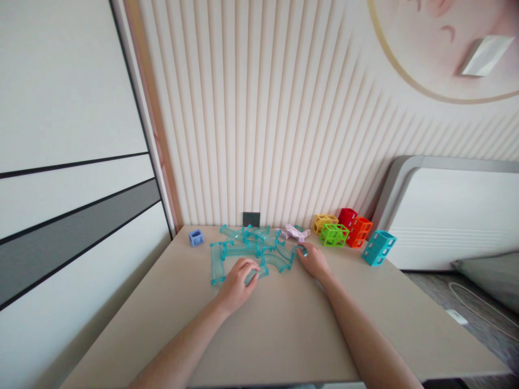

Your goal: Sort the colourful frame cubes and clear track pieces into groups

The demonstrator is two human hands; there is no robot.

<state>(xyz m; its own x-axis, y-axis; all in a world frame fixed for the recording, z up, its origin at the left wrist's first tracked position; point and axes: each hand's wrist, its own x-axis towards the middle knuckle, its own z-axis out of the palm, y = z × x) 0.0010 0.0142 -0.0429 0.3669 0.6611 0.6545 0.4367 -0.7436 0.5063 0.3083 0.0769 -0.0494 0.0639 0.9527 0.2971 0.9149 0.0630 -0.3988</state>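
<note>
Several translucent teal track pieces [241,249] lie in a loose group at the back middle of the table. My left hand [240,283] is at the group's front edge, its fingers curled over a teal piece [263,271] that is partly hidden under them. At the right end of the group, my right hand [312,259] has its thumb and fingertips closed on the end of a curved teal piece [292,256]. Just behind that hand lies a pale purple piece [295,233].
Blocks stand at the back right: yellow [324,221], green [334,235], red [347,217], orange [359,232] and blue [378,248]. A small periwinkle block [196,237] sits at the back left. The table [275,335] meets a ribbed wall with a black socket [251,219].
</note>
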